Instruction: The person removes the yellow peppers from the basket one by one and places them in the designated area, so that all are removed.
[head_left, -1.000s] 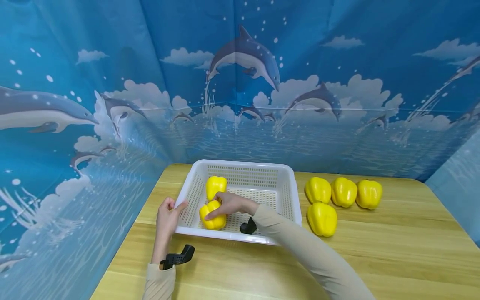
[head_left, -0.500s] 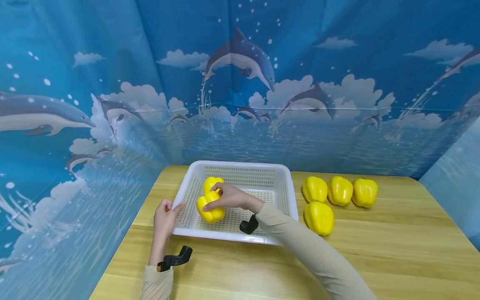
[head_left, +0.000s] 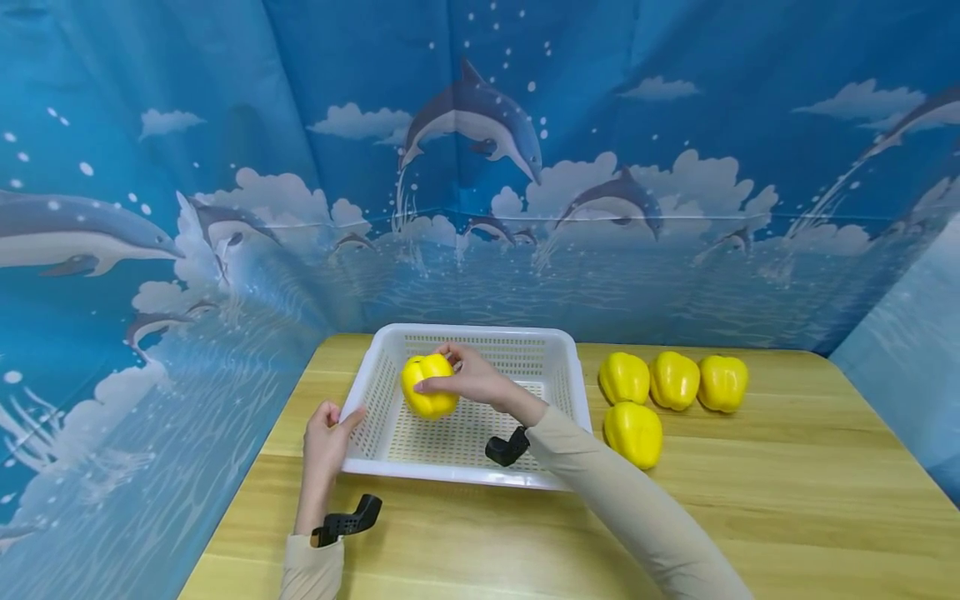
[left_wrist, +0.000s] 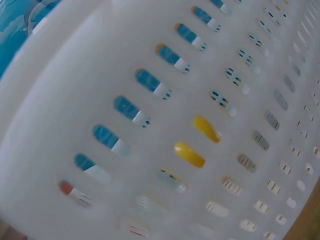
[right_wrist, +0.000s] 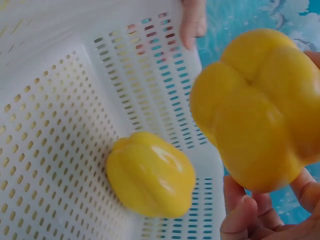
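Note:
My right hand (head_left: 480, 379) grips a yellow bell pepper (head_left: 429, 387), held up over the left part of a white plastic basket (head_left: 465, 477). In the right wrist view the fingers curl round this bell pepper (right_wrist: 260, 110), its lobed end toward the camera. A second yellow bell pepper (right_wrist: 150, 175) lies inside the basket near a corner; the held one hides it in the head view. My left hand (head_left: 326, 442) pinches the basket's left rim, thumb over the edge. The slotted basket wall (left_wrist: 150, 115) fills the left wrist view.
Several yellow bell peppers stand on the wooden table (head_left: 787, 467) right of the basket: three in a back row, including the middle one (head_left: 674, 381), and one bell pepper (head_left: 633, 435) in front. A blue dolphin-print curtain (head_left: 480, 275) hangs behind the table.
My right hand has raised the bell pepper off the basket floor and moved it toward the back, over the other one. The left hand keeps its hold on the rim.

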